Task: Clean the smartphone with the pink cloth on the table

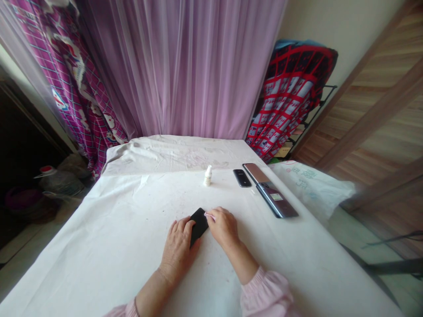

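A black smartphone point(198, 225) lies tilted on the white-covered table, its far end angled to the right. My left hand point(178, 240) is closed around its left side, with the thumb across the near part. In a pinch, my right hand point(224, 224) holds a thin pink cotton swab point(210, 216). The swab's whitish tip is at the phone's upper right edge; whether it touches is too small to tell. Past both hands stands a small white bottle point(208, 176) with a narrow top.
Right of the bottle lie a small black phone point(242, 178), a phone with a brownish reflective face point(256, 173) and a larger glossy phone point(276, 200). A tiny white piece point(253, 191) is near them. Purple curtains point(198, 70) hang behind the table point(99, 246). A plastic bag point(312, 187) is at right.
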Motion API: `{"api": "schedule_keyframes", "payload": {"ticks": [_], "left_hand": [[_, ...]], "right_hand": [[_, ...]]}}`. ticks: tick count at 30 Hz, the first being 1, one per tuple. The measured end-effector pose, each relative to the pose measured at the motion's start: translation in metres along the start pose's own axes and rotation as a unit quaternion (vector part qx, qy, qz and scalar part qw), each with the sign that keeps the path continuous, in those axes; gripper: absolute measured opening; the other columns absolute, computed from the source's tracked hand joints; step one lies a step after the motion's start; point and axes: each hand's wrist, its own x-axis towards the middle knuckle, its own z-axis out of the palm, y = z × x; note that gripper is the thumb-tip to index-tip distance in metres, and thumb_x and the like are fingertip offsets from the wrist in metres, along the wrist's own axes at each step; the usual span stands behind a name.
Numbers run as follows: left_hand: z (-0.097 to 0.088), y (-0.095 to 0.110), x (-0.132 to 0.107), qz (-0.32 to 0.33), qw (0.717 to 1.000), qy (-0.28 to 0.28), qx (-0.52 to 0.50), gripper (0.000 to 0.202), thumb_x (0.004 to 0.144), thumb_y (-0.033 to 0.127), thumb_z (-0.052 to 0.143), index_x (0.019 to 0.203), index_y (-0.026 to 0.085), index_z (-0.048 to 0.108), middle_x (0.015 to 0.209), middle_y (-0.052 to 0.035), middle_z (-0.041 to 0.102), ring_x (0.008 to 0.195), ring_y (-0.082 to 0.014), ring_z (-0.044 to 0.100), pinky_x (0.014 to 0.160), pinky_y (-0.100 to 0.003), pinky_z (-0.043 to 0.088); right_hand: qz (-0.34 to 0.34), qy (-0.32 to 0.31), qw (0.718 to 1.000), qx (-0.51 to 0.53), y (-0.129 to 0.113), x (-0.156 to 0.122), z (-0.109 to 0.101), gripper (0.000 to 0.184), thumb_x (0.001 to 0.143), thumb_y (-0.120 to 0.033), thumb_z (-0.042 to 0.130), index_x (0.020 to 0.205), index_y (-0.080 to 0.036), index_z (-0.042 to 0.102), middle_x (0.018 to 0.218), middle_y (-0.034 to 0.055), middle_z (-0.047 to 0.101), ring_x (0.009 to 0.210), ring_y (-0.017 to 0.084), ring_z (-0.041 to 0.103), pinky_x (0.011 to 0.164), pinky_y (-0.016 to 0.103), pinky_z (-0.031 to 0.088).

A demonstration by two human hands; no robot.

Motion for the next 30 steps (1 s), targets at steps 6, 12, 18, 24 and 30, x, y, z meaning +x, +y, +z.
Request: {"api": "schedule_keyframes", "payload": {"ticks": [6,12,18,24,30], "left_hand": [[0.000,-0.001,0.000,0.005,1.000,-0.004,-0.001,0.040,0.084,0.020,0.056,0.122,0.021,0.046,0.119,-0.0125,0.060,0.107,-0.0277,0.061,0.100,-0.053,0.045],[0.000,-0.001,0.000,0.005,1.000,-0.006,-0.007,0.039,0.084,0.020,0.056,0.122,0.021,0.046,0.119,-0.0124,0.060,0.108,-0.0276,0.060,0.100,-0.053,0.046],[0.000,-0.001,-0.001,0.001,1.000,-0.011,-0.014,0.038,0.085,0.021,0.057,0.121,0.021,0.046,0.120,-0.0118,0.058,0.108,-0.0281,0.059,0.099,-0.053,0.046],[-0.002,0.002,0.000,-0.020,0.999,-0.025,-0.024,0.039,0.083,0.018,0.058,0.120,0.022,0.049,0.119,-0.0111,0.059,0.108,-0.0273,0.059,0.095,-0.049,0.049],[-0.004,0.003,0.002,-0.019,0.999,-0.028,-0.024,0.039,0.083,0.017,0.057,0.120,0.022,0.049,0.117,-0.0113,0.058,0.108,-0.0279,0.058,0.097,-0.050,0.048]], "right_hand": [[-0.002,-0.001,1.000,-0.017,-0.007,0.009,0.002,0.019,0.093,-0.026,0.055,0.093,-0.026,0.075,0.096,0.0026,0.072,0.092,0.016,0.063,0.077,0.025,0.040],[-0.005,-0.004,1.000,-0.025,-0.014,0.018,0.004,0.020,0.093,-0.025,0.054,0.093,-0.025,0.075,0.096,0.0041,0.071,0.092,0.017,0.063,0.077,0.025,0.041],[-0.006,-0.002,1.000,-0.010,-0.019,0.024,0.009,0.021,0.092,-0.023,0.054,0.094,-0.025,0.075,0.098,0.0037,0.072,0.093,0.017,0.064,0.080,0.024,0.041],[0.000,-0.012,1.000,-0.018,-0.021,0.023,0.005,0.021,0.093,-0.025,0.054,0.096,-0.027,0.075,0.096,0.0033,0.073,0.091,0.016,0.065,0.077,0.024,0.041],[0.008,-0.004,1.000,-0.030,-0.016,0.018,0.005,0.021,0.093,-0.028,0.054,0.095,-0.027,0.074,0.093,0.0032,0.074,0.086,0.016,0.066,0.073,0.025,0.041]]}}
